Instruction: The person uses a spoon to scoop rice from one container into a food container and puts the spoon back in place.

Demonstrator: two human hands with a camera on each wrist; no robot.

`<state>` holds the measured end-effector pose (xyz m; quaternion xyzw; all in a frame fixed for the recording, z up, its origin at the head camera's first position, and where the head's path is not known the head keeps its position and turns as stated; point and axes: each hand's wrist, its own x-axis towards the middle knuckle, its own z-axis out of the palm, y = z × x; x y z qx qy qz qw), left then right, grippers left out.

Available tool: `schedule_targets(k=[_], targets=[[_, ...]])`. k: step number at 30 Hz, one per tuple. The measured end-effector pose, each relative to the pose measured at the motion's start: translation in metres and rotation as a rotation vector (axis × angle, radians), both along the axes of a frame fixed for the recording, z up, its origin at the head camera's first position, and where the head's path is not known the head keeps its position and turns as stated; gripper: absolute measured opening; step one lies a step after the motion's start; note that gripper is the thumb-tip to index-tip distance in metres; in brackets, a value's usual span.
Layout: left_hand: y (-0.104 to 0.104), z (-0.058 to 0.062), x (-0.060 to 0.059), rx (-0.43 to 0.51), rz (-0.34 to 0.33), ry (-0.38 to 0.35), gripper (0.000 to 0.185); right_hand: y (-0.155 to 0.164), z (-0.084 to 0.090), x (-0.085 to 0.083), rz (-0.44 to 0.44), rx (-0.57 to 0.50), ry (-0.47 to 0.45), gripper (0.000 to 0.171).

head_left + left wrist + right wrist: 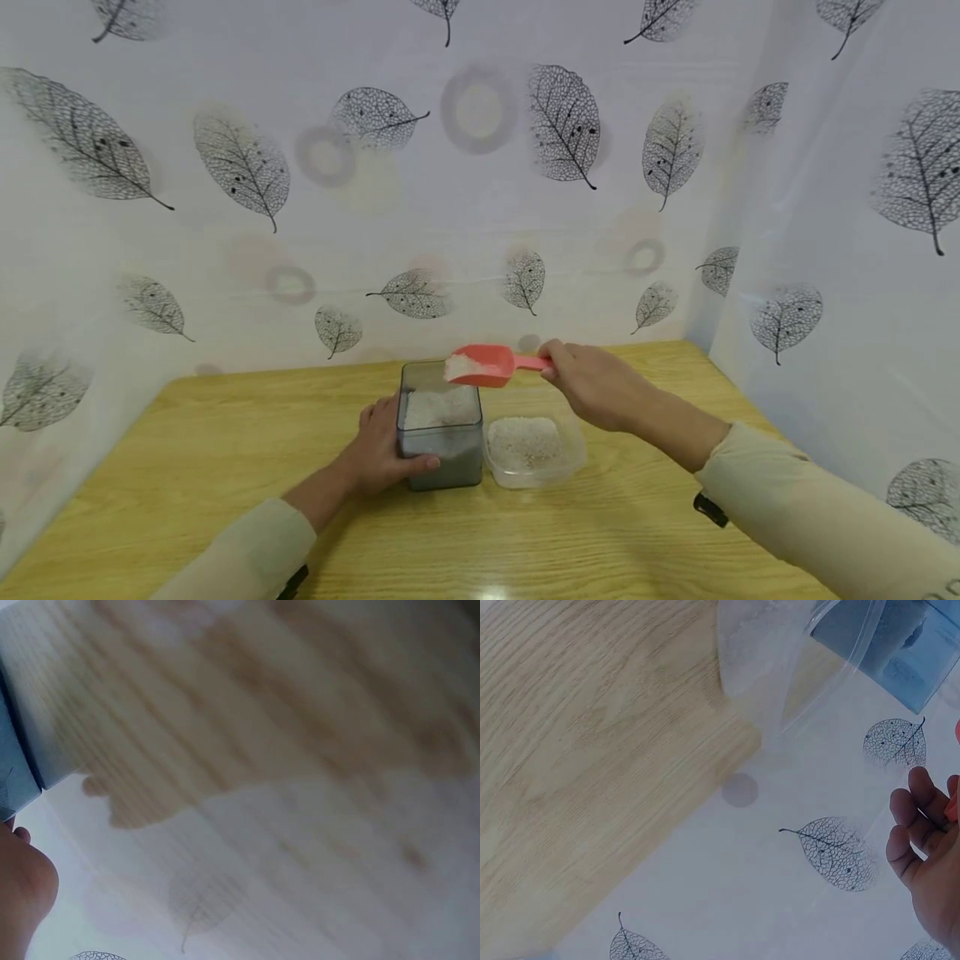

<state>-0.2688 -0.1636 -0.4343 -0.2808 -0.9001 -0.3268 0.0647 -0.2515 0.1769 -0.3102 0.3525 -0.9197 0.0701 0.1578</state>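
My right hand [596, 387] grips the handle of a red scoop [501, 367], raised over the right rear of a grey see-through box [450, 468]. White grains, which look like rice [461, 367], lie toward the scoop's front lip. The tall box holds more of the same grains [442, 408]. Around its left side is my left hand [378, 454], thumb across the front face. A low clear plastic tub [573, 457] with a mound of grains [523, 442] stands close to the box's right. In the right wrist view, the curled fingers [906, 806] and a sliver of red show at the edge.
Everything stands on a wood-grain table [487, 542]. A white sheet with leaf prints [480, 208] hangs behind the table and along its right side. Dark bands sit at both sleeve cuffs, the right one [711, 508] plainly visible.
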Motion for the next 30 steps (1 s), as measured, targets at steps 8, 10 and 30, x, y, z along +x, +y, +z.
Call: schedule_targets(k=[8,10,30], targets=[[0.000,-0.001,-0.002,-0.008,-0.003,0.007,0.106,0.043,-0.004,0.003,-0.070,-0.014,-0.066,0.013],[0.000,0.000,-0.003,-0.008,-0.003,0.010,0.107,0.056,-0.008,0.005,-0.085,-0.016,-0.083,0.013],[0.000,0.003,0.001,-0.005,-0.013,0.019,0.102,0.106,-0.025,0.015,-0.047,0.124,-0.112,0.010]])
